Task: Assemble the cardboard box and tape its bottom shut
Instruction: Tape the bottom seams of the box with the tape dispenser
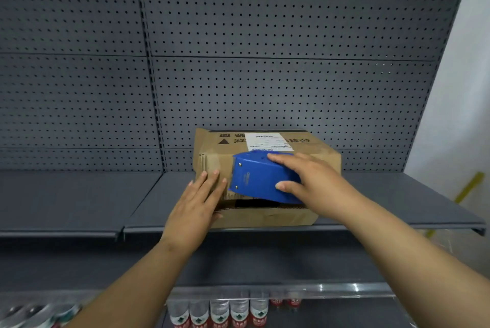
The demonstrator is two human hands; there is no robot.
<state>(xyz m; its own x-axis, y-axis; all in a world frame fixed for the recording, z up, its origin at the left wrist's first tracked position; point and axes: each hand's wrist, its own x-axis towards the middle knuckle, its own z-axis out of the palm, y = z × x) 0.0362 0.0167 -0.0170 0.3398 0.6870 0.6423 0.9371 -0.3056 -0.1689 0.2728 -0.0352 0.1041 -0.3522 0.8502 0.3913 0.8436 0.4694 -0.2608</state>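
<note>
A grey pegboard back panel (265, 36) fills the upper view, and below it a grey metal shelf (79, 195) is seen. On this shelf the cardboard box (315, 163) is set, close to the back panel, with a white shipping label (267, 141) on its far top flap and a dark gap showing between the flaps near its front edge. A blue tape dispenser (254, 176) is held against the top of the box by the right hand (307, 182) — its fingers are curled over the dispenser's upper side and the thumb is pressed to the near side. The left hand (197, 204) is laid flat on the box's left part, fingers straight and together, their tips just beside the dispenser's front edge. On a lower shelf, bottles with red-and-white labels (220, 314) are lined up.
</note>
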